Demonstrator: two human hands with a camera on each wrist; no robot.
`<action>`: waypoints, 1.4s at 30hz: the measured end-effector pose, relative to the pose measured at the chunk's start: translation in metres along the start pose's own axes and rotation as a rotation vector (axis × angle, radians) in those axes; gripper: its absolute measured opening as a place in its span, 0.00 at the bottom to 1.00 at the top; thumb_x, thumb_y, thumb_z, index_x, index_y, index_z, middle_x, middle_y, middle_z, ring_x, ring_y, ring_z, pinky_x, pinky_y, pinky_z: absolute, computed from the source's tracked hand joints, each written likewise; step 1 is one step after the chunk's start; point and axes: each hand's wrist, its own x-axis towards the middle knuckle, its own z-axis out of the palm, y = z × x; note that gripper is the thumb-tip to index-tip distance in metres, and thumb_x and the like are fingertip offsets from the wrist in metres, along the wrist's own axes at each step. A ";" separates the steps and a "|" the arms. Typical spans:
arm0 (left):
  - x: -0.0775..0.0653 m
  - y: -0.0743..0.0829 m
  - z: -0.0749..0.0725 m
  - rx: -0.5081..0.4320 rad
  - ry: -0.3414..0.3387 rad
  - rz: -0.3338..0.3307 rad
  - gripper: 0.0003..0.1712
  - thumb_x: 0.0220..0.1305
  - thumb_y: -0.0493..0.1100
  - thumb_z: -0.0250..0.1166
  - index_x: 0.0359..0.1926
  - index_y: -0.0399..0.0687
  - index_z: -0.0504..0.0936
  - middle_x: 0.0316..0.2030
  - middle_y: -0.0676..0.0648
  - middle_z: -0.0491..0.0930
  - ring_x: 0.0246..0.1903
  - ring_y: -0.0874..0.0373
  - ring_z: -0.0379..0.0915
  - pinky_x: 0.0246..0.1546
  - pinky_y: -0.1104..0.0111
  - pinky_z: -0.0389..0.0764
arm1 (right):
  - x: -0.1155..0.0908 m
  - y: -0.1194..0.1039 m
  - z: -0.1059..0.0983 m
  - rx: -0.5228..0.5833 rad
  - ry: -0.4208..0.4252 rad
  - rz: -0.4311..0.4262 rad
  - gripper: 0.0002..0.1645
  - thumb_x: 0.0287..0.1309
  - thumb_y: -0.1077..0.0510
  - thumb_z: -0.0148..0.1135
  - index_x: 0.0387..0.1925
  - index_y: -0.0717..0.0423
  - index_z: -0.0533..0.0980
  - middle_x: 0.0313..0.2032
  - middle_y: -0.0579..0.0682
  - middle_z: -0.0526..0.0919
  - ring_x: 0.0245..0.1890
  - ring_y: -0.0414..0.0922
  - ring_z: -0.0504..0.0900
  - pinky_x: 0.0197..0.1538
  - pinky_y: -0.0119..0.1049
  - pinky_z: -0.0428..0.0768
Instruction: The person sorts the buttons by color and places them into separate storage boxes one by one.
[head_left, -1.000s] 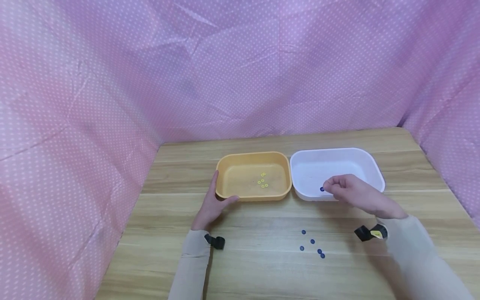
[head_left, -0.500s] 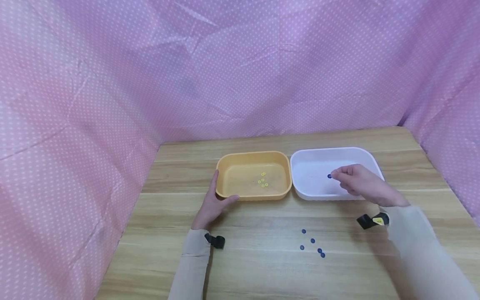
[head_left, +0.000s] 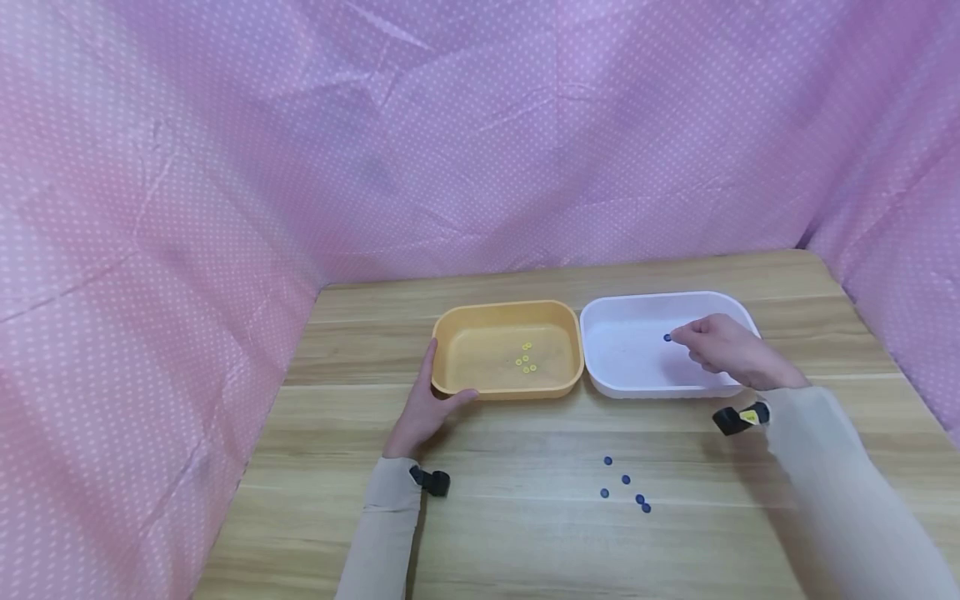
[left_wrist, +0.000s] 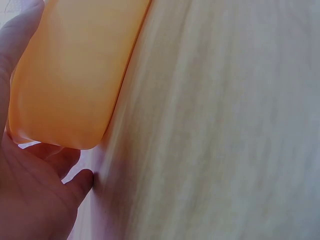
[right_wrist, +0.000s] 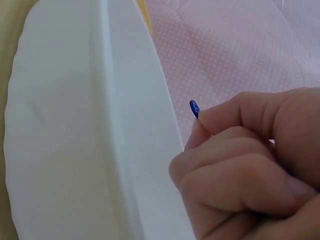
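My right hand [head_left: 723,348] pinches a small blue button [head_left: 667,337] between thumb and fingertip, over the white tub [head_left: 630,389]. Up close in the right wrist view, the button [right_wrist: 194,108] is held nearly edge-on, with the other fingers curled below. At the yellow tub [head_left: 510,394], my left hand [head_left: 422,412] rests against the near left corner, thumb along the front wall and fingers along the left end. Several yellow ring-like buttons [head_left: 526,358] lie on that tub's floor. On the wooden table, several blue buttons [head_left: 626,479] are scattered in front of the white tub.
Both tubs stand side by side, ends nearly touching, toward the back of the wooden table [head_left: 525,533]. A pink dotted cloth [head_left: 480,150] hangs behind the table and along both sides. Each wrist carries a black strap-on camera, such as the left one [head_left: 431,482].
My right hand, with the blue button pinched, has moved from the white tub's near rim farther back and slightly right over it. The left hand and the loose buttons have stayed put.
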 end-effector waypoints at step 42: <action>0.000 0.000 0.000 0.012 0.004 -0.023 0.69 0.44 0.62 0.77 0.77 0.70 0.37 0.75 0.58 0.44 0.72 0.60 0.43 0.71 0.60 0.47 | 0.036 0.021 0.009 -0.422 0.024 0.055 0.16 0.65 0.55 0.47 0.28 0.66 0.66 0.23 0.52 0.65 0.24 0.47 0.67 0.29 0.37 0.67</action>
